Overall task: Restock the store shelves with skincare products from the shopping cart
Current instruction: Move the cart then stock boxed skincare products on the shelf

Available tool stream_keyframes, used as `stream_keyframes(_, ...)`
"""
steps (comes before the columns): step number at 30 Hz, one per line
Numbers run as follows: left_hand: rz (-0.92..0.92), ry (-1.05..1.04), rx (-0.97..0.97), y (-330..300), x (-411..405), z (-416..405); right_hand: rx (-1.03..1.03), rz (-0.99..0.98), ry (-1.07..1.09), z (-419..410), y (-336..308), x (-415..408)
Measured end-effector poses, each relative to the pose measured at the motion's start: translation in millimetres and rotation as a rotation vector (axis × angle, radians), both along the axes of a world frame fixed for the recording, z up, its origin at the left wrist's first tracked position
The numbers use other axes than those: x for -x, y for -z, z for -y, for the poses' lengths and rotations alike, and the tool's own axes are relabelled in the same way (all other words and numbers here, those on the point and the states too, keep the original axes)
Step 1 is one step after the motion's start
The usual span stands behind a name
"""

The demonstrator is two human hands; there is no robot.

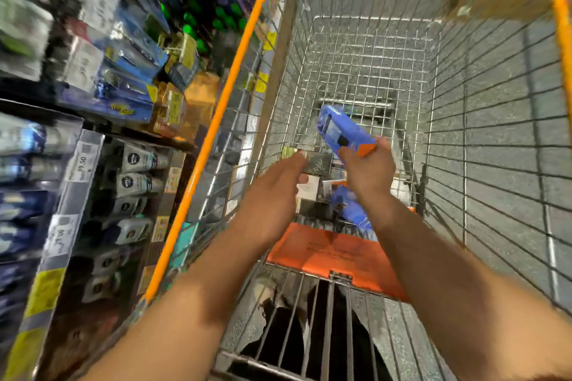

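My right hand (368,172) grips a blue product box with an orange end (342,130), held up inside the wire shopping cart (356,49). My left hand (278,192) reaches into the cart with fingers straight, holding nothing, just left of the box. Below the hands, at the near end of the cart's floor, lie several more boxed products: a dark box (318,162), a white box (308,189) and another blue pack (349,207).
Store shelves (77,170) with Nivea bottles (139,161), price tags and blue packs run along the left, close to the cart's orange rim (216,120). An orange child-seat flap (334,254) lies at the cart's near end. Grey floor shows through the mesh.
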State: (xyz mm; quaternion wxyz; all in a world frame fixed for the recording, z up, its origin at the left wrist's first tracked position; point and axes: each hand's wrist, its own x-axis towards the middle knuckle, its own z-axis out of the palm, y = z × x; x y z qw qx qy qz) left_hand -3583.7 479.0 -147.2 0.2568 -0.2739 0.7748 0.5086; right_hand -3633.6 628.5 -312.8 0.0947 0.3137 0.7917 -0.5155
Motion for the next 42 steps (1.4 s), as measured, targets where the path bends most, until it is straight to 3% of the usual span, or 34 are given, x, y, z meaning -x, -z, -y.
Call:
stream_keyframes(8, -0.153, -0.073, -0.02, -61.2, -7.2, 11.0, 0.022, -0.177, 0.073, 1.0, -84.8, -5.5)
stream_keyframes(17, -0.309, -0.089, -0.099, -124.2, -16.7, 28.9, 0.014, -0.4, 0.008, 24.7, -182.5, -20.5)
stream_keyframes(20, -0.383, -0.192, -0.172, -146.1, -25.2, 45.4, 0.036, -0.503, -0.028, 38.7, -223.2, -28.2)
stream_keyframes(31, -0.694, -0.296, -0.223, -235.7, -67.2, 126.2, 0.26, -0.84, -0.238, 129.0, -376.1, -58.2)
stream_keyframes(38, -0.819, -0.118, -0.147, -280.0, -108.7, 183.7, 0.399, -0.94, -0.462, 195.8, -435.9, -86.9)
stream_keyframes(42, -0.833, -0.136, -0.085, -298.5, -142.8, 223.2, 0.433, -0.972, -0.636, 235.5, -465.8, -103.8)
